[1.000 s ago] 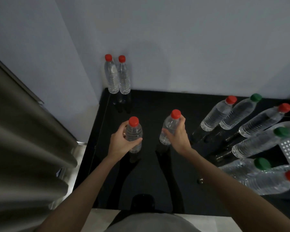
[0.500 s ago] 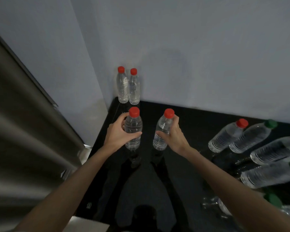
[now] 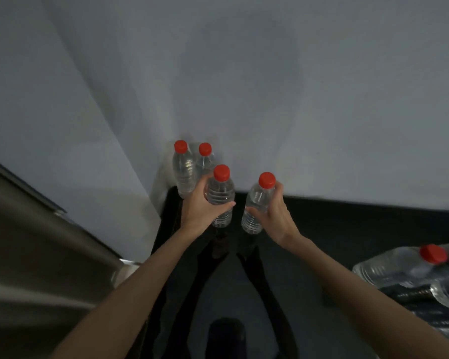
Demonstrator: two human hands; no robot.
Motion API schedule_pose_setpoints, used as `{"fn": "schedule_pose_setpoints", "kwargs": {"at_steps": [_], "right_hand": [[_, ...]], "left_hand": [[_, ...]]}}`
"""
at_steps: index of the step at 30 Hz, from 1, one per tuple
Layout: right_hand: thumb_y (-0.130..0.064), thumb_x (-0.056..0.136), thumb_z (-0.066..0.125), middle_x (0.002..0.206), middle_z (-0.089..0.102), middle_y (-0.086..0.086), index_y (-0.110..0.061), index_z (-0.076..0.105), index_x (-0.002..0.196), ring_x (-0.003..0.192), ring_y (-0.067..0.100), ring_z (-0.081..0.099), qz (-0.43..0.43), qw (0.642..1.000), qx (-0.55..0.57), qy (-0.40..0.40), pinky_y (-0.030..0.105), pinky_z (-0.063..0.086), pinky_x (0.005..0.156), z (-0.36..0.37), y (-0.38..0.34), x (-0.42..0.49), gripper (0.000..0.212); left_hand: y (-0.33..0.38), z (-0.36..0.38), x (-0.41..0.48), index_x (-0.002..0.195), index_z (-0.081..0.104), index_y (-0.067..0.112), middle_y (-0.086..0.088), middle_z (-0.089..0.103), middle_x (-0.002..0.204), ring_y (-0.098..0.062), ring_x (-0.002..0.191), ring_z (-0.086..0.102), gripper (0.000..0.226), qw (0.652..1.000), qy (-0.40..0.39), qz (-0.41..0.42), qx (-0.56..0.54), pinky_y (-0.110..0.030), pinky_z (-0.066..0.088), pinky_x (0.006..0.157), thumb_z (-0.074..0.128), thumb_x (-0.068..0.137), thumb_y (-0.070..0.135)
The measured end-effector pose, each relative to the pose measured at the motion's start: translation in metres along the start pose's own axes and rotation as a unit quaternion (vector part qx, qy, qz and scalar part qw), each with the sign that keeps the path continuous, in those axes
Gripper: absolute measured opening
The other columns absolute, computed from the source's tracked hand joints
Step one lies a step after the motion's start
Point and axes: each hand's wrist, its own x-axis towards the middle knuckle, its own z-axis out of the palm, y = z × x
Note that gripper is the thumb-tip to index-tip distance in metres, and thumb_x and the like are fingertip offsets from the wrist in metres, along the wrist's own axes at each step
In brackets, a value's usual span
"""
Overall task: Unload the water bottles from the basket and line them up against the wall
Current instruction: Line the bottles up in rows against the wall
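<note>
My left hand [image 3: 201, 207] grips a clear water bottle with a red cap [image 3: 220, 193], held upright above the black surface [image 3: 347, 229]. My right hand [image 3: 275, 216] grips a second red-capped bottle [image 3: 257, 203], tilted slightly to the right. Just behind the left-hand bottle, two red-capped bottles [image 3: 184, 172] stand side by side in the corner against the pale wall [image 3: 296, 99]; the right one [image 3: 205, 158] is partly hidden by the bottle I hold. The basket is out of sight.
Several more bottles [image 3: 412, 270] lie on their sides at the right edge, one with a red cap. A grey curtain or panel [image 3: 24, 255] fills the left side. The glossy black surface reflects my arms.
Both hands have carried their bottles forward toward the corner, close to the two standing bottles. The view tilted up, so most of the lying bottles left the frame.
</note>
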Motion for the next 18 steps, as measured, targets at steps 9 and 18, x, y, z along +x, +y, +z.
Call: {"fn": "schedule_pose_setpoints", "kwargs": {"at_steps": [9,18], "right_hand": [[-0.017,0.087,0.069,0.130,0.043,0.005,-0.038,0.019,0.132,0.120,0.021,0.052,0.001,1.000,0.003,0.023,0.052,0.049,0.100,0.009,0.024,0.061,0.070],[-0.034,0.082,0.074,0.130,0.048,0.007,-0.034,0.023,0.131,0.116,0.022,0.058,-0.008,0.999,0.013,0.037,0.051,0.054,0.092,0.014,0.043,0.072,0.071]], "left_hand": [[-0.030,0.032,0.057,0.116,0.051,0.039,0.022,0.066,0.100,0.007,0.101,0.062,0.068,0.999,-0.030,-0.011,-0.021,-0.017,0.047,0.089,0.090,0.063,0.023],[-0.042,0.046,0.070,0.128,0.051,0.029,0.014,0.066,0.115,0.006,0.110,0.060,0.064,0.995,-0.064,0.024,-0.069,-0.016,0.047,0.097,0.083,0.074,0.017]]}}
